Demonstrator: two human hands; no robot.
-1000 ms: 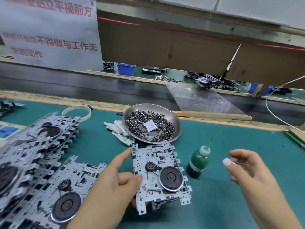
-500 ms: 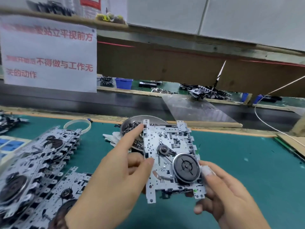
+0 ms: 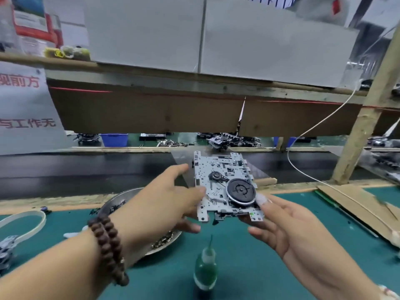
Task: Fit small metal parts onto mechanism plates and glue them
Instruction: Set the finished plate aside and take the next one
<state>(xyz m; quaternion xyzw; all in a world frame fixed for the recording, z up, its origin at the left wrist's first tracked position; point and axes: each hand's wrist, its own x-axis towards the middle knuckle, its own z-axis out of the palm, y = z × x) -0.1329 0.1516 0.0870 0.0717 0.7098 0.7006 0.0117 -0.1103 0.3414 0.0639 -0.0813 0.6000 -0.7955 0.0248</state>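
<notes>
While both hands held it over the conveyor edge, the mechanism plate looked finished. Left hand pinched its left edge, right hand gripped the lower right corner. Likely handoff; next needs a flat drop, clear of the glue bottle.

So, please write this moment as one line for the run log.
step: plate held up | mechanism plate: in air, both hands | left hand: left edge | right hand: lower right corner | glue bottle: upright on mat

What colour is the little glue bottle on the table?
Green, with a pale cap and thin nozzle: the glue bottle, seen in the head view.
</notes>
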